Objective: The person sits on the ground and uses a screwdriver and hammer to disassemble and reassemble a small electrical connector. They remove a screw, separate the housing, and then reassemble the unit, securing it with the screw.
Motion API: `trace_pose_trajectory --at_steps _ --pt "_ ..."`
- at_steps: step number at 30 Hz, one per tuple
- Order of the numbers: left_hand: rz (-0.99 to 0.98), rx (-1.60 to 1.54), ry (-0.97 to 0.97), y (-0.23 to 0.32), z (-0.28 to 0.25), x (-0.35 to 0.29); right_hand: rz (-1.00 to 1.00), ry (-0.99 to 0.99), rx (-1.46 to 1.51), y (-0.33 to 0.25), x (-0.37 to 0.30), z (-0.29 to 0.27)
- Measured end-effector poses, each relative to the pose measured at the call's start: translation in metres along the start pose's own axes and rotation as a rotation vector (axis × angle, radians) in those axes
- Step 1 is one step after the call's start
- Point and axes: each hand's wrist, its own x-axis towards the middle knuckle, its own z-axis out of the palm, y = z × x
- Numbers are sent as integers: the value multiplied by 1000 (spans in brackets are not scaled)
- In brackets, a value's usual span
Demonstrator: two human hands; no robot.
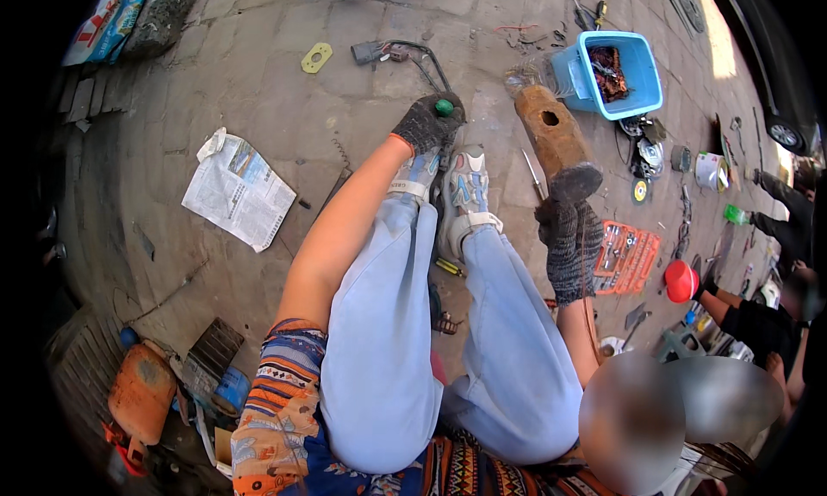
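Observation:
My left hand (pixel 428 123), in a dark knit glove, is closed between my shoes. The rounded green end of a tool handle (pixel 444 107) shows out of the fist; the rest of the tool is hidden. On the right, my right hand (pixel 572 248), in a grey knit glove, is closed on the near end of a rusty hammer head (pixel 554 134). This block has a round handle hole through its side and no handle shows. A dark connector (pixel 366 53) with a black cable lies just beyond my left hand.
Around lie a newspaper (pixel 239 188), a flat yellow plate (pixel 316 57), a slim screwdriver (pixel 533 174) and an orange socket set (pixel 626 256). A blue bin (pixel 622 75) holds copper-coloured scrap. Another person at right holds a red bowl (pixel 680 281).

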Motion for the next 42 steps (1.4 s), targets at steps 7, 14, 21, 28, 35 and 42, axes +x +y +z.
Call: trace_pose_trajectory --at_steps 7,14,21,28,35,42 --pt "-62 -126 61 -7 -5 16 324 136 -288 142 9 -4" --pt "23 -154 331 -2 -29 11 462 171 -923 212 -29 6" --pt "-367 1121 -58 38 -27 -13 523 108 -948 225 -44 1" --pt "-318 1168 -41 21 -27 -38 449 68 -851 223 -38 -3" --pt "-347 729 -63 -3 14 -10 130 34 21 169 48 34" --pt "-325 595 -63 1 39 -48 -69 -216 -154 116 95 90"
